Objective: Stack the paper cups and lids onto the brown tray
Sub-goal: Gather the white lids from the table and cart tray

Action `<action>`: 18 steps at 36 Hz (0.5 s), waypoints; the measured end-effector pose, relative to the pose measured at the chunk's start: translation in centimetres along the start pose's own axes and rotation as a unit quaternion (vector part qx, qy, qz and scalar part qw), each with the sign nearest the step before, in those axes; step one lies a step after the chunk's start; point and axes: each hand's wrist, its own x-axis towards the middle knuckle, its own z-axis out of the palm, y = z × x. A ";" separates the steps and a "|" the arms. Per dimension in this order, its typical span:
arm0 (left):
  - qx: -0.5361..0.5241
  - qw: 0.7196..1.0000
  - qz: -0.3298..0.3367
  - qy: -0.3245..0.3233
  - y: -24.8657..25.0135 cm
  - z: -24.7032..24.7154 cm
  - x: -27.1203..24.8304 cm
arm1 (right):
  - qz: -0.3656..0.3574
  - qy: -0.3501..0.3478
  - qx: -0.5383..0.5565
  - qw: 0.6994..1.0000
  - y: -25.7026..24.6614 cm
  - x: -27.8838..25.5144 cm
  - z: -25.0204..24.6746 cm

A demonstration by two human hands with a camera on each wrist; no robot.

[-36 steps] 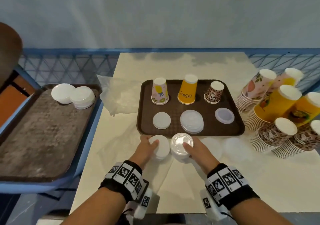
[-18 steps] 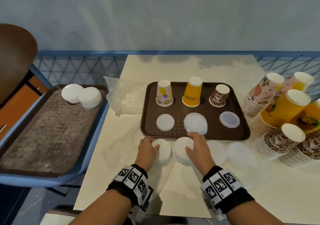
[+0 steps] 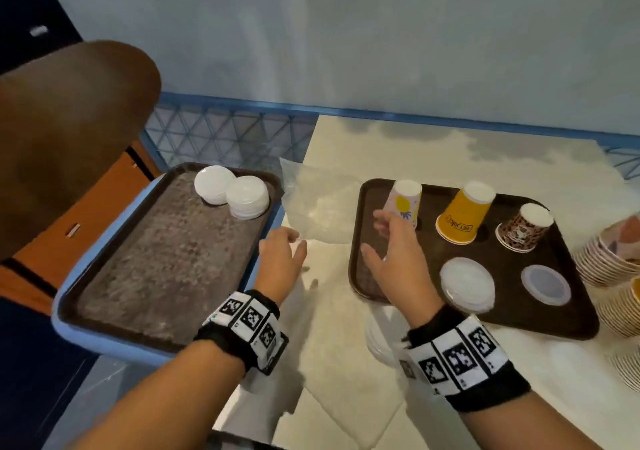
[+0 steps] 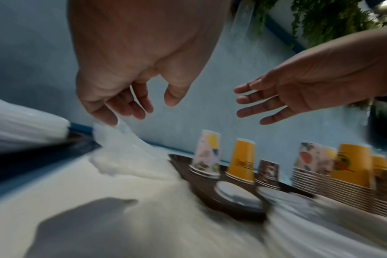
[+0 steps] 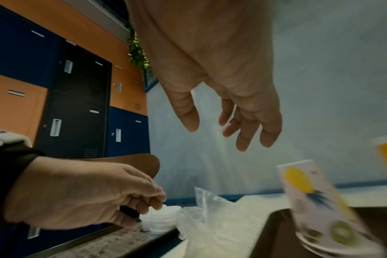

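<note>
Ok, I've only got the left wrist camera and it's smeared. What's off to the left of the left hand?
Observer: A second tray, with two stacks of white lids at its far end.
Operator: And which lids lie on the brown tray?
Observer: The head view shows a white lid stack and a clear lid; the right hand hides the tray's left part.
</note>
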 end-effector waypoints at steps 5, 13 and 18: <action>0.023 0.996 -0.068 0.044 -3.9 -6.4 5.9 | -0.032 -0.050 -0.041 0.997 -3.5 4.8 6.4; 0.062 0.987 -0.142 0.032 -9.5 -12.4 15.1 | 0.031 -0.112 -0.051 0.992 -7.0 12.9 16.9; 0.051 0.988 -0.148 0.004 -11.5 -13.0 19.8 | 0.080 -0.121 -0.077 0.986 -7.6 17.2 21.4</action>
